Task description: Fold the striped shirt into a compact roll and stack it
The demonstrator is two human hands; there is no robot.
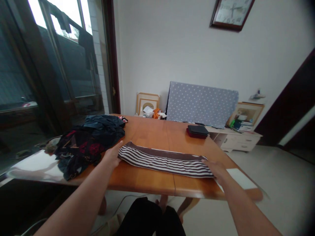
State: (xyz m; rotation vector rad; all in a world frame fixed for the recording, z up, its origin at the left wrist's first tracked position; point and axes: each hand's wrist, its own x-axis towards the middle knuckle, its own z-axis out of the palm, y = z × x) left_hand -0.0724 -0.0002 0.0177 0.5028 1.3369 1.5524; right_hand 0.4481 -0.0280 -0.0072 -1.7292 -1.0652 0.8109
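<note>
A brown-and-white striped cloth (164, 161) lies as a long, narrow folded strip near the front edge of the wooden table (157, 131). At its left end is my left hand (113, 155), its fingers closed at the cloth's edge. My right hand (214, 168) is at the right end, fingers pressed on the corner of the cloth. The strip stretches between both hands, with a plain brown band along its far side.
Dark crumpled clothes (91, 141) are piled at the left of the table. Folded dark items (197, 131) are stacked at the back right. A white sheet (241, 178) lies at the right front corner. Behind stands a dotted blue cloth cover (201, 103).
</note>
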